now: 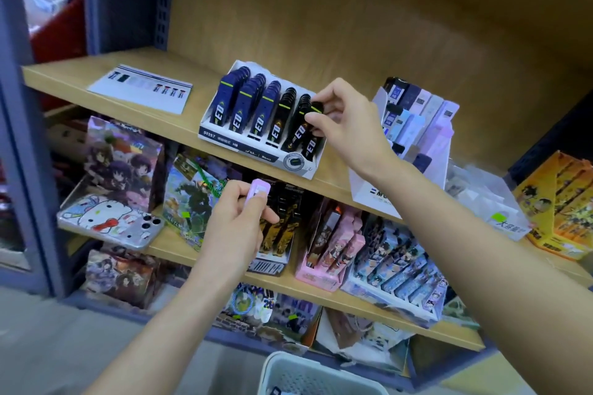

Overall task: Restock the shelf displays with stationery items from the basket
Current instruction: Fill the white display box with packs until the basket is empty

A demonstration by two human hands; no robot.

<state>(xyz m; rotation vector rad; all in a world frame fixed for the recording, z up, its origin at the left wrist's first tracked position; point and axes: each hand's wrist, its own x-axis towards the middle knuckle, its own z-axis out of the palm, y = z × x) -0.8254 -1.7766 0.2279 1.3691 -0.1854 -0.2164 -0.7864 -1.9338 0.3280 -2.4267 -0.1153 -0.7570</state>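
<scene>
Wood shelf, top level. White tray holds columns of lead cases standing tilted back: navy cases on the left, black cases on the right. Right hand pinches a black case by its top end at the tray's rightmost slot. Left hand sits lower, in front of the shelf edge, fingers curled round a lilac case held upright. Just right of the tray is a white box, leaning back, packed with pastel cases in blue, lilac and grey. Leaflet lies flat at the shelf's left end. Basket, pale mesh, is below the hands at the frame's bottom edge. Its contents are mostly cut off, so I can't tell what's inside.
</scene>
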